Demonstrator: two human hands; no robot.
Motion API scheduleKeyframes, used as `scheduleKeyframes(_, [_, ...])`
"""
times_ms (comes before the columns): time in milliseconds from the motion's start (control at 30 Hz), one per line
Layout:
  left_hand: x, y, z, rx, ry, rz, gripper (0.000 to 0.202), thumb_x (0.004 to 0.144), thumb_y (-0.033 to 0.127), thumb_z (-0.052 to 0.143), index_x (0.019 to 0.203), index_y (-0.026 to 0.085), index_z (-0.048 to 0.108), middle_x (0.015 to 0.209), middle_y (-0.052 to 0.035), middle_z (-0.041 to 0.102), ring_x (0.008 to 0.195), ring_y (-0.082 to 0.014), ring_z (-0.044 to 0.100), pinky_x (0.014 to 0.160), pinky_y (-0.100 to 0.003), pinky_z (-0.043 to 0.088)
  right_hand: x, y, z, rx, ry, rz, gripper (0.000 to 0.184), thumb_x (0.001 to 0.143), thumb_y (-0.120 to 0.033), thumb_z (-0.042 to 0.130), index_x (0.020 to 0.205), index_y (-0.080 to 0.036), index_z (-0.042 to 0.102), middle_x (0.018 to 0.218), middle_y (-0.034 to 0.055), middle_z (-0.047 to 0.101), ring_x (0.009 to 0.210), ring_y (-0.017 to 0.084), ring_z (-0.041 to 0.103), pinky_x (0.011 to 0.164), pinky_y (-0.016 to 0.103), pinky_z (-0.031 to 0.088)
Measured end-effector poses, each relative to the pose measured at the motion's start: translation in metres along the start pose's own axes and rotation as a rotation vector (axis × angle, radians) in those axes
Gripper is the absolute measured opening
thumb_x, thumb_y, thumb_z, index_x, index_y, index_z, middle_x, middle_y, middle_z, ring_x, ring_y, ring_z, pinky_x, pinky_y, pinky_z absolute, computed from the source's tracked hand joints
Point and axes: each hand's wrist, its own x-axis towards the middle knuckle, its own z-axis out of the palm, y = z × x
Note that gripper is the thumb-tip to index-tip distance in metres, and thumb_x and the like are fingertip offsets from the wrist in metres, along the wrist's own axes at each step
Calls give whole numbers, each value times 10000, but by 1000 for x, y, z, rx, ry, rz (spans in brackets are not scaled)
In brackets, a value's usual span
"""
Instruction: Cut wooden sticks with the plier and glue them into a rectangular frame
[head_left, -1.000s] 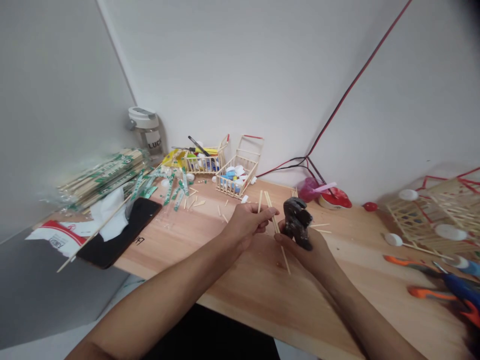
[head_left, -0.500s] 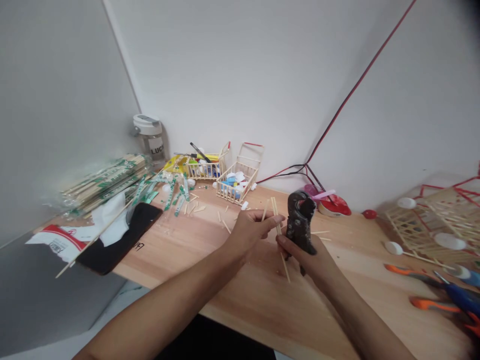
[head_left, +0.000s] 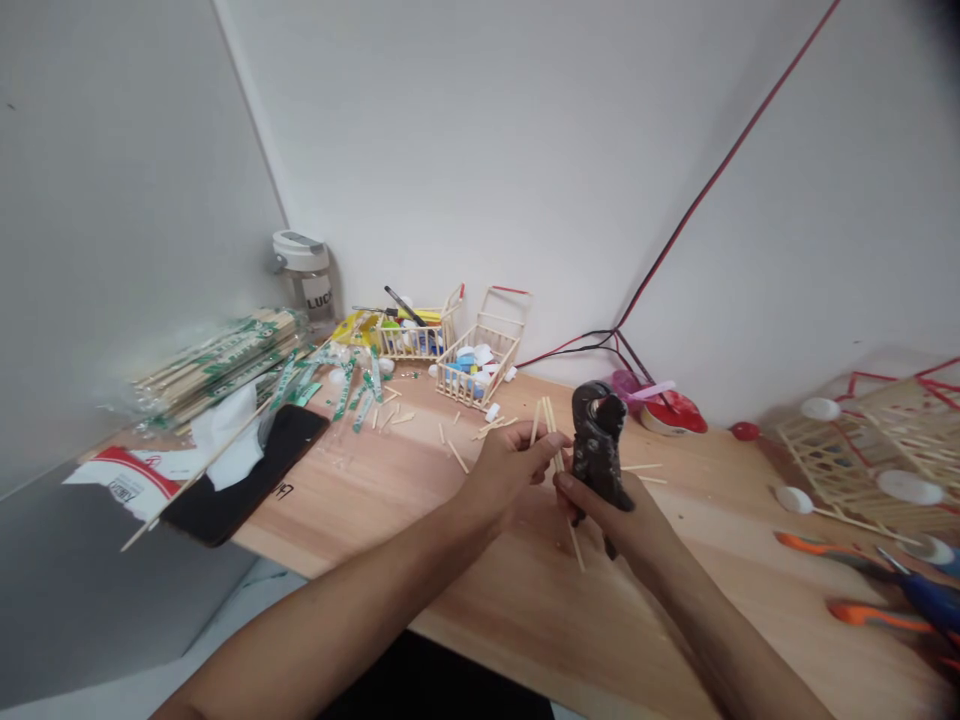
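Observation:
My left hand [head_left: 517,455] is closed in a pinch on thin bamboo sticks [head_left: 548,415], whose upper ends stand up side by side. A longer stick [head_left: 574,548] slants down below the fingers toward the table. My right hand [head_left: 600,500] is wrapped round a worn black plier-like tool [head_left: 596,455] with a rounded, curved head pointing up. Its thumb and fingertips also meet the sticks, close beside my left fingertips. The tool's jaws are apart from the sticks. Short cut stick pieces [head_left: 457,457] lie on the table beyond my left hand.
Two little stick-built carts [head_left: 476,375] stand by the wall, filled with small items. At left are packaged chopsticks [head_left: 225,360], a black phone [head_left: 247,480] and a jar [head_left: 304,280]. Orange-handled tools [head_left: 877,615] and a larger stick model [head_left: 862,450] lie right; a red bowl [head_left: 675,412] sits behind.
The view has shifted slightly, so everything sits a little farther right. Both hands keep nearly the same pose, with the stick ends slightly more spread and the same tool in my right hand.

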Motion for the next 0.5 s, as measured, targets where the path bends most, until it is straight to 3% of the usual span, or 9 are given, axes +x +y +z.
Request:
scheduleKeyframes(133, [-1, 0, 1, -32, 25, -24, 333, 764, 444, 634, 761, 116, 575, 604, 34, 474, 507, -53, 338, 512, -211, 230, 0, -2, -2, 59, -13, -23, 403, 785, -569, 590, 688, -178, 601, 658, 34, 604, 651, 184, 552, 633, 307, 431])
scheduleKeyframes(267, [-10, 4, 5, 104, 66, -18, 297, 879, 385, 462, 725, 140, 526, 611, 23, 505, 518, -68, 387, 533, -210, 290, 2, 0, -5, 262, 22, -15, 418, 774, -580, 618, 753, -162, 638, 659, 43, 625, 632, 180, 575, 616, 302, 457])
scheduleKeyframes(367, [-17, 4, 9, 213, -52, 29, 319, 917, 388, 409, 742, 148, 526, 586, 24, 514, 535, -81, 439, 561, -210, 334, 3, 3, -7, 509, 48, 29, 387, 745, -546, 671, 800, -164, 652, 660, 51, 648, 637, 202, 612, 616, 321, 490])
scheduleKeyframes(500, [-26, 4, 16, 209, -334, 7, 313, 928, 421, 398, 779, 164, 497, 562, 32, 498, 466, -78, 424, 497, -203, 346, 1, 5, -8, 668, 29, 81, 282, 735, -461, 707, 734, -186, 646, 584, 33, 629, 564, 210, 621, 541, 322, 498])
